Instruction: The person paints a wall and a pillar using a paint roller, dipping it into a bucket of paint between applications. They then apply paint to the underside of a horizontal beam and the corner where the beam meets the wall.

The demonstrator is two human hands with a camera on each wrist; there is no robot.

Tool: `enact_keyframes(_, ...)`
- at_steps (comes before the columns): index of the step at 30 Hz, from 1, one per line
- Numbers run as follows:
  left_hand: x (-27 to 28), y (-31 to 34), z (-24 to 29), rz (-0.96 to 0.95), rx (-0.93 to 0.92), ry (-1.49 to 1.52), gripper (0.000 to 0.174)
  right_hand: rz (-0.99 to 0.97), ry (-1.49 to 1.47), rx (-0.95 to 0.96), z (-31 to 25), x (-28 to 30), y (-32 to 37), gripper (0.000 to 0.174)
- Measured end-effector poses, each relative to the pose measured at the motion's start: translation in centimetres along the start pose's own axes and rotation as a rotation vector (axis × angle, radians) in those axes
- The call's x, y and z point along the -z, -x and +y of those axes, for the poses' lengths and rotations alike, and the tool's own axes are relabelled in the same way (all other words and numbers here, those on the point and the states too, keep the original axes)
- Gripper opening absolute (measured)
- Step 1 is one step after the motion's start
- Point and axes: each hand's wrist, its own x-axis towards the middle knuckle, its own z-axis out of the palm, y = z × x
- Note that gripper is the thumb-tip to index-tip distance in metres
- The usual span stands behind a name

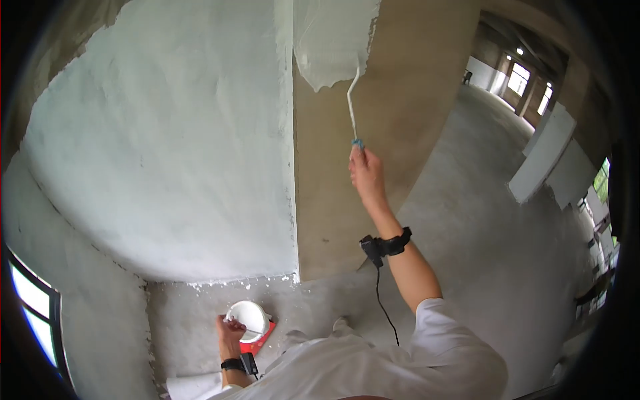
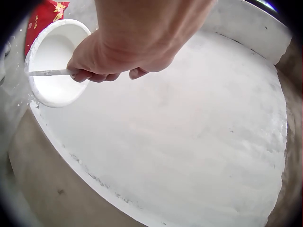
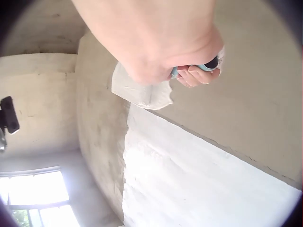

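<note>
My right hand (image 1: 367,175) grips the blue handle (image 1: 358,143) of a roller, whose white bent rod (image 1: 352,107) reaches up to a wet white patch (image 1: 333,47) on the brown wall face. In the right wrist view the fingers (image 3: 191,75) curl round the handle, and the hand hides the roller head. Low at the left, my left hand (image 1: 230,331) holds a white-smeared strip (image 2: 49,73) across the mouth of a white bucket (image 1: 247,312). White material shows inside the bucket in the left wrist view.
A red bag (image 1: 257,345) lies under the bucket on the grey floor (image 1: 193,310). White coating covers the wall (image 1: 167,147) left of the corner. Windows (image 1: 33,300) stand at the lower left. A cable (image 1: 379,293) hangs from the right wrist camera.
</note>
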Motion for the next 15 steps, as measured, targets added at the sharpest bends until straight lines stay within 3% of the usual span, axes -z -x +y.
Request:
enact_keyframes(2, -0.4, 0.7, 0.7, -0.085, 0.097, 0.001, 0.026, 0.017, -0.055, -0.029, 0.7, -0.1, 1.6, 0.037)
enact_keyframes(7, -0.5, 0.4, 0.6, -0.169, 0.077, -0.047, 0.025, 0.022, -0.144, -0.094, 0.1, 0.3, 1.6, 0.037)
enact_keyframes(10, -0.7, 1.6, 1.4, -0.157, 0.033, -0.099, 0.025, 0.017, -0.115, -0.11, -4.2, 0.2, -0.5, 0.036)
enact_keyframes(15, 1.8, -2.2, 3.3, -0.177, 0.026, -0.103, 0.029, -0.044, -0.126, -0.023, -8.8, 0.1, -4.5, 0.037)
